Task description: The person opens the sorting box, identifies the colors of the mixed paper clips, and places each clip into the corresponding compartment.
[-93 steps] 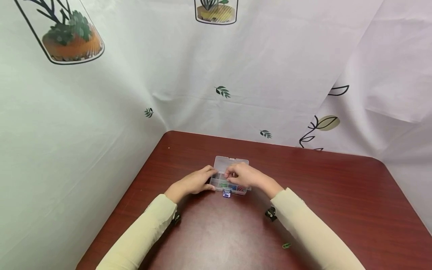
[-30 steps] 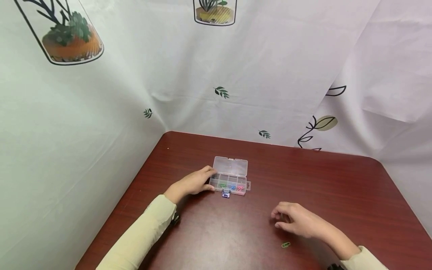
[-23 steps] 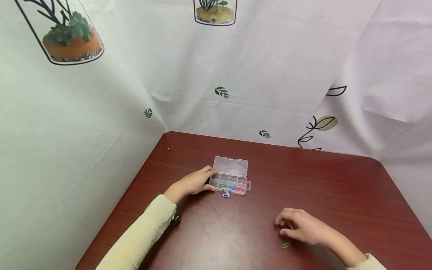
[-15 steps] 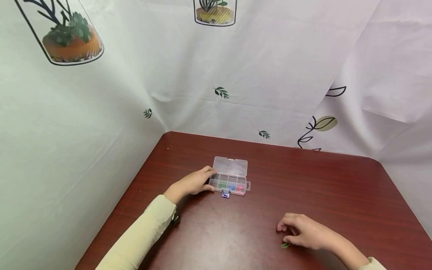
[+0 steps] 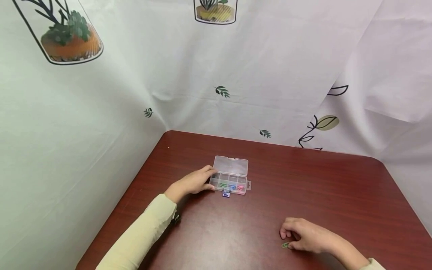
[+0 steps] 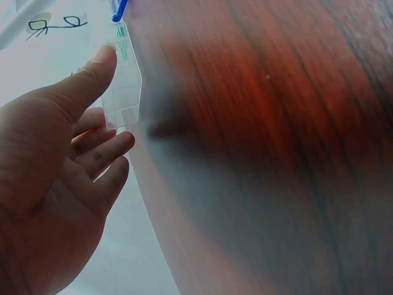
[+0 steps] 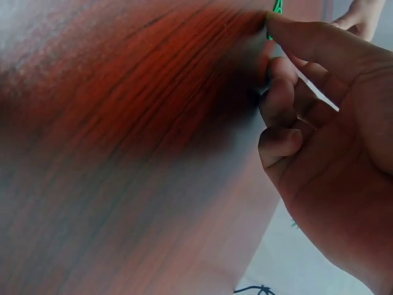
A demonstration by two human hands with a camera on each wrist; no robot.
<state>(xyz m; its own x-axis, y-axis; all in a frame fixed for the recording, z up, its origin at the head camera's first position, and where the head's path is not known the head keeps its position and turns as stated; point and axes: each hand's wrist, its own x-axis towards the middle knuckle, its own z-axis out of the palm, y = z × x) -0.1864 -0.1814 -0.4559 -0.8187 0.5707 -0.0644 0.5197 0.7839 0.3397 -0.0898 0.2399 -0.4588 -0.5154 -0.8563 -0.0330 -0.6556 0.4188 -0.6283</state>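
Observation:
A clear plastic compartment box (image 5: 233, 178) lies on the table with its lid (image 5: 231, 165) swung back. My left hand (image 5: 195, 181) holds its left end between thumb and fingers, as the left wrist view (image 6: 67, 147) also shows. Along the front row sit green clips (image 5: 223, 185), blue clips (image 5: 232, 186) and pink clips (image 5: 240, 188). At the lower right, my right hand (image 5: 308, 235) is down at a single green paper clip (image 5: 285, 245). Its thumb tip is on the clip's right end, and the other fingers bend loosely above it. The right wrist view shows the clip (image 7: 278, 7) beyond the thumb.
A blue latch (image 5: 226, 193) hangs from the box's front edge, and a hang tab (image 5: 248, 185) sticks out on its right. The reddish-brown table (image 5: 337, 187) is bounded by white printed cloth (image 5: 270, 75) at the back and sides.
My right hand has left the box, travelled right and toward me, and come down at the green paper clip, its thumb now on it. My left hand stays on the box.

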